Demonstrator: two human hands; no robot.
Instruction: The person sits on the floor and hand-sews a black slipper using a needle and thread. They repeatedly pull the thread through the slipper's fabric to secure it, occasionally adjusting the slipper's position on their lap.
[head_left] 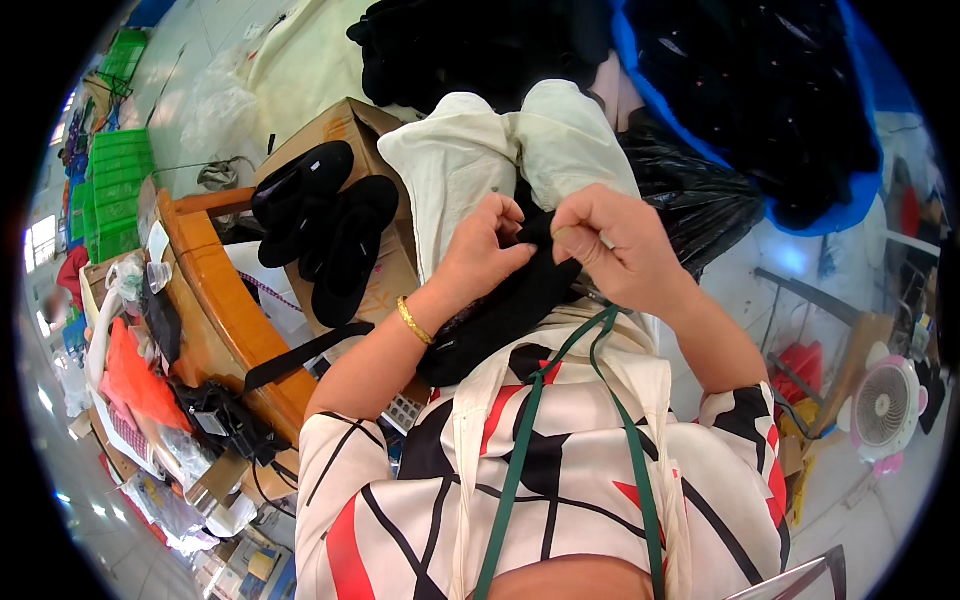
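A long black cloth piece [500, 318], shaped much like a soft shoe, lies across my lap below my hands. My left hand [487, 243], with a gold bracelet at its wrist, curls its fingers and thumb around the upper part of this black piece. Close to its right, my right hand [612, 243] is raised with thumb and forefinger pinched together; whatever sits between the tips is too small to make out. Several black slippers [348, 245] rest to the left, on an open cardboard box [390, 270].
Left of me curves a wooden chair frame [235, 300] beside a cluttered bench with an orange bag [140, 372]. Ahead right lies a blue sack [845, 205] of black items, by a black plastic bag [690, 195]. A white fan [885, 400] stands at right; green crates [115, 180] at far left.
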